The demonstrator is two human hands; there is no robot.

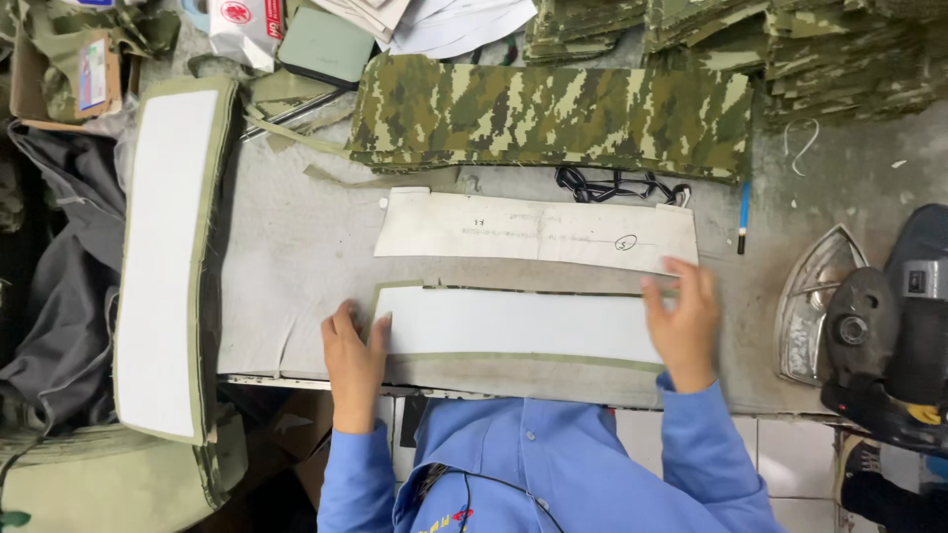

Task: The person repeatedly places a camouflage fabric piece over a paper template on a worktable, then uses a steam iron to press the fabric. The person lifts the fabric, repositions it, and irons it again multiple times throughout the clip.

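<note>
A long strip with a white face and green edges (513, 324) lies along the near edge of the grey work table (296, 247). My left hand (353, 355) rests flat at its left end, thumb on the white face. My right hand (681, 321) presses flat on its right end, fingers spread. Just beyond the strip lies a long off-white cardboard pattern (538, 230) with handwriting on it. Neither hand grips anything.
A stack of camouflage fabric pieces (553, 114) lies behind the pattern, more stacks at the back right (790, 44). A pile of white-faced strips (168, 257) sits at the left. An iron (889, 336) on its metal rest stands right. A blue pen (743, 217) and black cord (617, 185) lie nearby.
</note>
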